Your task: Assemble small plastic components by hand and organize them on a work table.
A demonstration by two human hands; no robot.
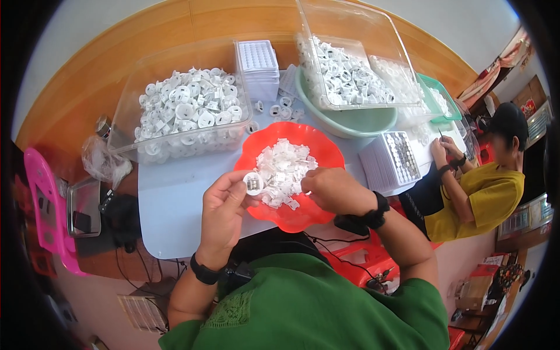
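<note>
Between the thumb and fingers of my left hand (224,201) is a round white plastic part (253,184) with a metallic piece at its centre. It is held at the left side of a red scalloped bowl (332,154). A heap of small white plastic pieces (283,166) fills the middle of the bowl. My right hand (335,189) is over the bowl's right side, its fingers bent and pressed together at the heap's edge. Whatever those fingertips hold, if anything, is hidden.
A clear bin (125,134) of round white parts stands at the left back. Stacked white trays (258,73) are beside it. Another clear bin (350,108) rests on a green basin (350,125). More trays (379,166) stand right. A person in yellow (484,192) works at the table's right end.
</note>
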